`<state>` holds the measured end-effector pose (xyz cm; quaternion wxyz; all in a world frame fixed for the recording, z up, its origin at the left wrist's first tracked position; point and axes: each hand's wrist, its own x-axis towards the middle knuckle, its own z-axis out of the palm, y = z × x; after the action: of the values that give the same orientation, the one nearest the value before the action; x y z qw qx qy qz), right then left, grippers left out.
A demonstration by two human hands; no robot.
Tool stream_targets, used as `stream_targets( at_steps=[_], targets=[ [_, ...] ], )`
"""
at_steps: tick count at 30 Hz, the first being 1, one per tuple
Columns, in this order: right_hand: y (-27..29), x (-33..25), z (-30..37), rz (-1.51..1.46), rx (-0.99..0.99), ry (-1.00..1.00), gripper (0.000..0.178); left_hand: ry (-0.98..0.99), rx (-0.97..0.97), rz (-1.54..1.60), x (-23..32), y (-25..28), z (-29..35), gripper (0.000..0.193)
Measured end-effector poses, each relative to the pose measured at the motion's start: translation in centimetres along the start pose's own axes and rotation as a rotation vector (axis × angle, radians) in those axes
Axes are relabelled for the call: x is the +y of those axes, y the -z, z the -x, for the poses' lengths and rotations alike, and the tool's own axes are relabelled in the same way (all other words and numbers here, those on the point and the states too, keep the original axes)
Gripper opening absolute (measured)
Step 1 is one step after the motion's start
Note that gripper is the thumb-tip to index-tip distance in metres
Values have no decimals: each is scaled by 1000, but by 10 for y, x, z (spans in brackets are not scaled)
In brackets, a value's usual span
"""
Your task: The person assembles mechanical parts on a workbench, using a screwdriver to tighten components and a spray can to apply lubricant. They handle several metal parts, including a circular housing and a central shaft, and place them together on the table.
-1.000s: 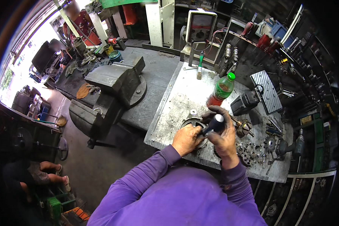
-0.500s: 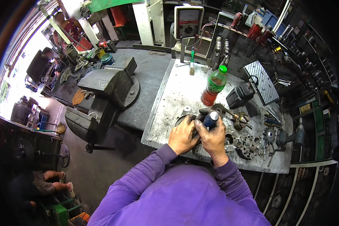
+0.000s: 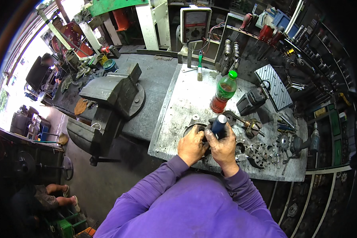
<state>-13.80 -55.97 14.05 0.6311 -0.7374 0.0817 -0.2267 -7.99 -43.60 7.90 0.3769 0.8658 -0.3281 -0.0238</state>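
Close to the front of the metal-topped bench, my two hands are together. In my right hand [image 3: 223,148] is a dark blue cylinder [image 3: 218,126] with a pale round end, its thumb pressed along the side. My left hand [image 3: 192,146] is closed against the right one, fingers curled over something dark that I cannot make out. Just beyond the left fingers lies a grey metal part [image 3: 195,119] with a hole in its lug. A rotor with a shaft [image 3: 253,128] rests right of my right hand, and several loose metal parts [image 3: 259,154] are nearer the edge.
A green-capped bottle of red liquid [image 3: 223,95] stands beyond my hands, beside a black case [image 3: 250,101]. A brush [image 3: 200,71] lies farther back. Left is a big bench vise [image 3: 107,93]; right, a drill-like tool [image 3: 301,144]. Other people are at the far left.
The blue cylinder has tilted and shifted slightly left, showing more of its side. Both hands keep their hold. The whole view has moved a little.
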Motion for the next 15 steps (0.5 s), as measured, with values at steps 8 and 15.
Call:
stream_targets(
  at_steps=[8, 15],
  targets=[
    [-2, 0, 1, 9, 26, -41, 28, -233, 100, 9, -4, 1, -2, 38],
    [-5, 0, 3, 58, 28, 11, 30, -207, 38, 25, -4, 2, 0, 43]
  ],
)
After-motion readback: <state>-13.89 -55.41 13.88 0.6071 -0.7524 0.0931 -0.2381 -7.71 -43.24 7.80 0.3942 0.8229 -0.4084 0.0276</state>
